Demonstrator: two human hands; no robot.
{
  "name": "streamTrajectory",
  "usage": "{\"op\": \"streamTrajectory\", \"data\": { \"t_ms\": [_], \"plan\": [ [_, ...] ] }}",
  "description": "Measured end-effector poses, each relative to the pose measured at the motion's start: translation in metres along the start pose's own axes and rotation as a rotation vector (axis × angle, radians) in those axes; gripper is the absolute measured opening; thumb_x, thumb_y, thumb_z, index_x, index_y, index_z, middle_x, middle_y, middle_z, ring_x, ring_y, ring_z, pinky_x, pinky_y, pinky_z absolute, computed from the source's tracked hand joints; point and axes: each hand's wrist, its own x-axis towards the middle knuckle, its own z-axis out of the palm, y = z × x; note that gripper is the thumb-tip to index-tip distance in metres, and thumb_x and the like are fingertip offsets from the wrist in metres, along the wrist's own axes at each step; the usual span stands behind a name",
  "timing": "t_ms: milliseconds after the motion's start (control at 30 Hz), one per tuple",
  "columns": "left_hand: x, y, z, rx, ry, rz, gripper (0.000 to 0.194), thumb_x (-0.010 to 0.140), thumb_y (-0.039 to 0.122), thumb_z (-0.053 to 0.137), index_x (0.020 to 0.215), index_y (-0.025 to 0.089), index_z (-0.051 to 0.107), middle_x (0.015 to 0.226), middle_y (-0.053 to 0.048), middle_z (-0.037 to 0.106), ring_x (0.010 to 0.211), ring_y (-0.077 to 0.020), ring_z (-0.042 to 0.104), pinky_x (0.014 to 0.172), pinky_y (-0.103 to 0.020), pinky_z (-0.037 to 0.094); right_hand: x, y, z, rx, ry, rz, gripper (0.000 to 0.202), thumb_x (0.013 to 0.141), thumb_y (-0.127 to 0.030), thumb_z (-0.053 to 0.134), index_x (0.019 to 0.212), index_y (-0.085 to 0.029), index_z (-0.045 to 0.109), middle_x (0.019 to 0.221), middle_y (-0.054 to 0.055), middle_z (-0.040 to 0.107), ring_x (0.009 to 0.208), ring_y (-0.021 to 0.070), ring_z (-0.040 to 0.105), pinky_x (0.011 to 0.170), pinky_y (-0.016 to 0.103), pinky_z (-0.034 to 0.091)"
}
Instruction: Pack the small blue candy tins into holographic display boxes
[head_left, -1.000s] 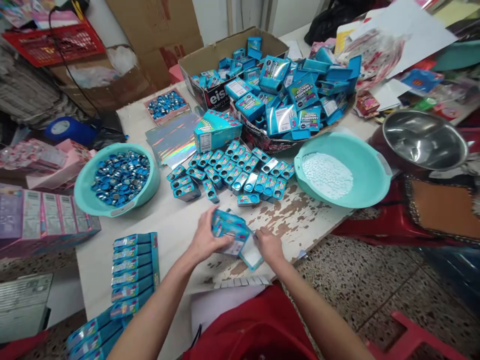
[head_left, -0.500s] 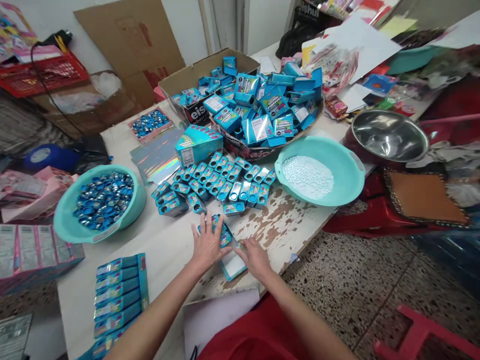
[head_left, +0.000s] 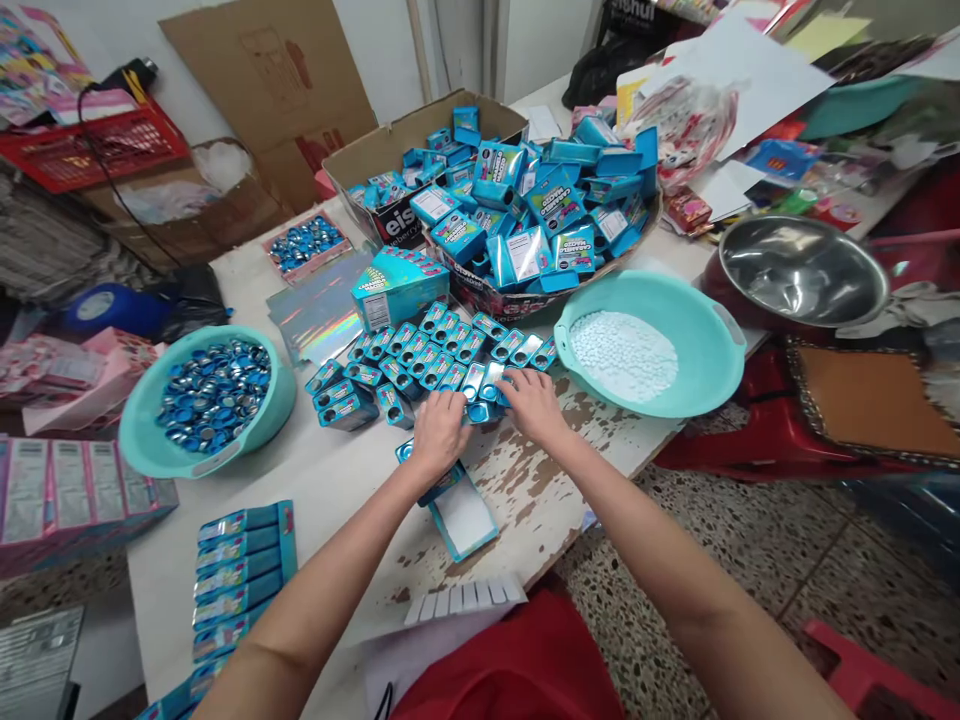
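Many small blue boxes (head_left: 420,355) stand upright in a cluster on the table, their round openings facing up. My left hand (head_left: 442,430) is closed at the front of this cluster; its fingertips are partly hidden and what they hold is unclear. My right hand (head_left: 534,405) reaches the cluster's right side, fingers bent against a blue box (head_left: 480,411). Just below my left hand lies an open display tray (head_left: 465,515) with a white inside, a few blue boxes at its far end.
A teal basin of blue caps (head_left: 281,400) stands left, a teal basin of white pellets (head_left: 705,380) right. Behind are cartons heaped with blue boxes (head_left: 559,200). A filled display (head_left: 289,540) lies front left; a metal bowl (head_left: 802,270) sits far right.
Both hands have moved forward from the display tray to the box cluster. The tray's white inside shows more fully. The view has shifted slightly.
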Motion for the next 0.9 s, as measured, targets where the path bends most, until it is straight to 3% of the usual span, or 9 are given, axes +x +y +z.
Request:
{"op": "streamTrajectory", "data": {
  "t_ms": [133,233,300,367,433,567,667,800,900],
  "plan": [
    [-0.021,0.004,-0.019,-0.314,0.158,-0.07,0.032,0.081,0.032,0.054,0.111,0.02,0.049,0.102,-0.007,0.053,0.097,-0.0215,0.048,0.084,-0.033,0.042,-0.026,-0.019,0.001,0.299,0.18,0.07,0.034,0.086,-0.017,0.044,0.119,-0.019,0.054,0.127,0.01,0.052,0.12,0.0235,0.04,0.1,0.041,0.03],
    [-0.042,0.021,-0.021,-0.623,0.207,-0.258,0.042,0.079,0.034,0.056,0.117,0.021,0.043,0.101,-0.005,0.053,0.09,-0.0184,0.052,0.079,-0.032,0.045,-0.057,-0.052,0.006,0.731,0.347,0.303,0.038,0.089,-0.034,0.041,0.124,-0.018,0.047,0.125,0.011,0.052,0.117,0.0212,0.046,0.095,0.037,0.04],
    [-0.055,0.03,-0.02,-0.859,0.058,-0.318,0.046,0.081,0.039,0.052,0.122,0.022,0.039,0.093,-0.003,0.055,0.077,-0.0155,0.055,0.069,-0.029,0.047,-0.075,-0.072,0.015,1.065,0.292,0.5,0.047,0.088,-0.044,0.042,0.127,-0.018,0.043,0.124,0.012,0.053,0.109,0.0218,0.053,0.085,0.035,0.047],
    [-0.058,0.029,-0.02,-1.002,-0.146,-0.244,0.047,0.084,0.046,0.046,0.126,0.023,0.038,0.086,-0.001,0.056,0.067,-0.0135,0.055,0.061,-0.028,0.047,-0.085,-0.081,0.026,1.422,0.158,0.668,0.05,0.087,-0.051,0.04,0.124,-0.018,0.046,0.117,0.011,0.059,0.096,0.0215,0.06,0.071,0.032,0.051],
    [-0.047,0.018,-0.019,-0.903,-0.155,-0.158,0.049,0.085,0.049,0.045,0.127,0.024,0.041,0.092,-0.003,0.057,0.074,-0.0154,0.056,0.067,-0.03,0.049,-0.09,-0.08,0.037,1.739,0.069,0.777,0.047,0.083,-0.052,0.048,0.116,-0.02,0.054,0.109,0.008,0.064,0.086,0.0192,0.063,0.061,0.027,0.05],
    [0.004,-0.003,-0.006,-0.286,0.114,-0.251,0.063,0.079,0.05,0.055,0.132,0.019,0.04,0.127,-0.014,0.045,0.114,-0.0303,0.043,0.091,-0.045,0.042,-0.093,-0.059,0.053,2.085,0.007,0.988,0.038,0.071,-0.045,0.069,0.101,-0.023,0.062,0.089,0.001,0.07,0.059,0.0108,0.06,0.04,0.016,0.038],
    [0.031,-0.001,0.014,-0.048,0.045,-0.279,0.061,0.082,0.049,0.05,0.135,0.021,0.039,0.14,-0.015,0.035,0.122,-0.0353,0.035,0.091,-0.049,0.041,-0.099,-0.045,0.06,2.218,-0.089,1.137,0.029,0.074,-0.042,0.067,0.092,-0.02,0.064,0.079,0.003,0.071,0.051,0.0098,0.059,0.032,0.014,0.031],
    [0.024,0.008,0.027,0.064,0.074,-0.275,0.048,0.085,0.035,0.046,0.131,0.02,0.044,0.141,-0.015,0.034,0.127,-0.0348,0.03,0.092,-0.047,0.041,-0.113,-0.035,0.068,2.306,-0.107,1.206,0.019,0.079,-0.035,0.062,0.087,-0.018,0.065,0.078,0.004,0.072,0.053,0.0103,0.062,0.031,0.012,0.033],
    [0.011,0.013,0.026,0.078,0.075,-0.272,0.043,0.08,0.027,0.051,0.121,0.014,0.051,0.125,-0.017,0.047,0.116,-0.032,0.041,0.089,-0.043,0.043,-0.122,-0.032,0.071,2.306,-0.108,1.241,0.017,0.078,-0.031,0.062,0.088,-0.018,0.065,0.08,0.004,0.073,0.052,0.0103,0.062,0.03,0.012,0.033]
  ]
}}
